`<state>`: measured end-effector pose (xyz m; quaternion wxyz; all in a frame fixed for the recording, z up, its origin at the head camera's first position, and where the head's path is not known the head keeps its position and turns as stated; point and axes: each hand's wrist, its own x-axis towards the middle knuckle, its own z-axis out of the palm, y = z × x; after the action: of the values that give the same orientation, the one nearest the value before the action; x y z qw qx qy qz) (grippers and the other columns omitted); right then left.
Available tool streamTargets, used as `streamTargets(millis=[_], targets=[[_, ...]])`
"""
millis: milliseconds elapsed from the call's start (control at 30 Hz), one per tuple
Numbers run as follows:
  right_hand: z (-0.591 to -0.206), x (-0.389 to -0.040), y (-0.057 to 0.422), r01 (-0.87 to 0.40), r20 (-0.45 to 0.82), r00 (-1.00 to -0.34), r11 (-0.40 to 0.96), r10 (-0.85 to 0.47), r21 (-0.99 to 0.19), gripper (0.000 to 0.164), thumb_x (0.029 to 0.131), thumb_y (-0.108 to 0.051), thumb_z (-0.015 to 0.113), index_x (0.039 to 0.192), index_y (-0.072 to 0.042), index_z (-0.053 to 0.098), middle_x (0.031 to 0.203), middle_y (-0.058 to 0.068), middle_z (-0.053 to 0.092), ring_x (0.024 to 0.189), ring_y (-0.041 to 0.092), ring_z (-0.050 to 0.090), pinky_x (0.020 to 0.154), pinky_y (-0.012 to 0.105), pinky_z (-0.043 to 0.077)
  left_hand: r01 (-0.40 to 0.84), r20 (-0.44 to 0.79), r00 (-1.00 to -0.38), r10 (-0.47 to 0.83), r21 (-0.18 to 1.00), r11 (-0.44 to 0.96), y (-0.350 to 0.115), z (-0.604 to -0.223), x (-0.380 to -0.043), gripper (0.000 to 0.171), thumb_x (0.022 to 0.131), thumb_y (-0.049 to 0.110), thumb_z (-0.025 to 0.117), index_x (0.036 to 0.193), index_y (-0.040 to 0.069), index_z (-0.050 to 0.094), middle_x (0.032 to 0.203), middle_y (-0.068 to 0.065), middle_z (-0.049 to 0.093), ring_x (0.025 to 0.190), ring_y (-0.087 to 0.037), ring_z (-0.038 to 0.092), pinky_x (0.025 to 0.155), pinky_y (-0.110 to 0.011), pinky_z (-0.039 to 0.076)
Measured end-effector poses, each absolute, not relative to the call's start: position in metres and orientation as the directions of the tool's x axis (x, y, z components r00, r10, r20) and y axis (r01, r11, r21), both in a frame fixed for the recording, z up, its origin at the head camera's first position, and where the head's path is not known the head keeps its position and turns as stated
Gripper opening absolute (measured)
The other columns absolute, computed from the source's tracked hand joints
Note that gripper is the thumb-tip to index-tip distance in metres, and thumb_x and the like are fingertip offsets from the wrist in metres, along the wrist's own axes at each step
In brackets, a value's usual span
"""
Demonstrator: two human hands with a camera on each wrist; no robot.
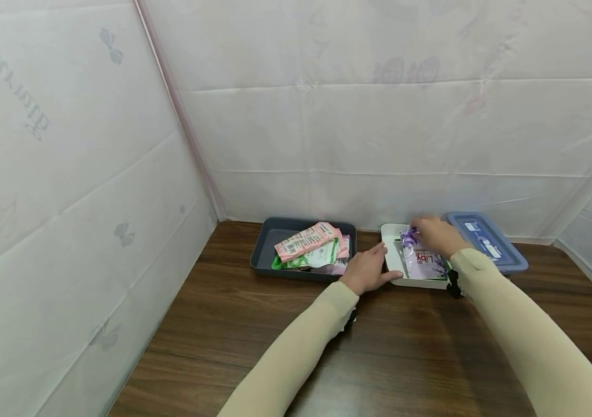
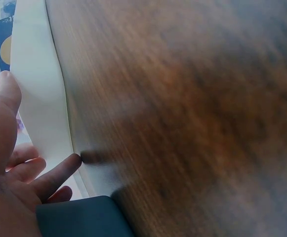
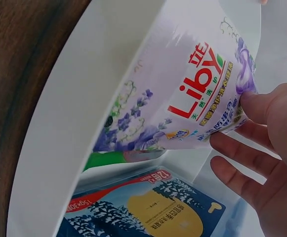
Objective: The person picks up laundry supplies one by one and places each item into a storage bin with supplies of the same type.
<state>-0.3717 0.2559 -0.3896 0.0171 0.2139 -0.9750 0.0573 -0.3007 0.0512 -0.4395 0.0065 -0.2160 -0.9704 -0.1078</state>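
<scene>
In the head view, a purple Liby sachet (image 1: 423,263) lies slanted in a shallow white tray (image 1: 391,231). My right hand (image 1: 438,236) pinches the sachet's far edge between thumb and fingers, as the right wrist view also shows. Under the sachet (image 3: 183,94) a green-edged packet (image 3: 106,159) peeks out. My left hand (image 1: 366,269) has its fingers spread at the white tray's left side, thumb near its front rim. A fingertip in the left wrist view touches beside the tray's wall (image 2: 39,94).
A dark grey tray (image 1: 267,246) to the left holds several packets, with a pink packet (image 1: 306,240) on top. Behind my right hand sits a blue-lidded box (image 1: 489,240) with a printed label. White sheeting (image 1: 327,133) rises behind the wooden table (image 1: 212,347).
</scene>
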Motion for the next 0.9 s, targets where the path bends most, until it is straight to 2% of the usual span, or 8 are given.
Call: streamTargets(millis=[367,900], targets=[[-0.3958,-0.3726,0.2571,-0.398,0.035,-0.917,0.912,-0.397,-0.099,0.029,0.095,-0.009,0.059,0.122,0.002,0.063,0.114,0.023,0.064,0.104,0.043,0.061,0.085,0.061,0.048,0.419,0.062,-0.908,0.415,0.198,0.886,0.0512,-0.4375,-0.2989,0.08,0.09,0.071,0.045,0.148,0.016,0.044,0.156,0.002,0.034,0.122,-0.018,0.057,0.098,-0.029,0.047],[-0.397,-0.3678,0.2544,-0.41,0.059,-0.912,0.906,-0.406,-0.1,0.026,0.094,-0.008,0.06,0.118,0.001,0.065,0.113,0.023,0.065,0.106,0.043,0.06,0.085,0.062,0.047,0.422,0.07,-0.907,0.416,0.188,0.887,0.0517,-0.4393,-0.2999,0.08,0.09,0.071,0.044,0.148,0.016,0.044,0.156,0.002,0.035,0.12,-0.018,0.058,0.097,-0.029,0.048]])
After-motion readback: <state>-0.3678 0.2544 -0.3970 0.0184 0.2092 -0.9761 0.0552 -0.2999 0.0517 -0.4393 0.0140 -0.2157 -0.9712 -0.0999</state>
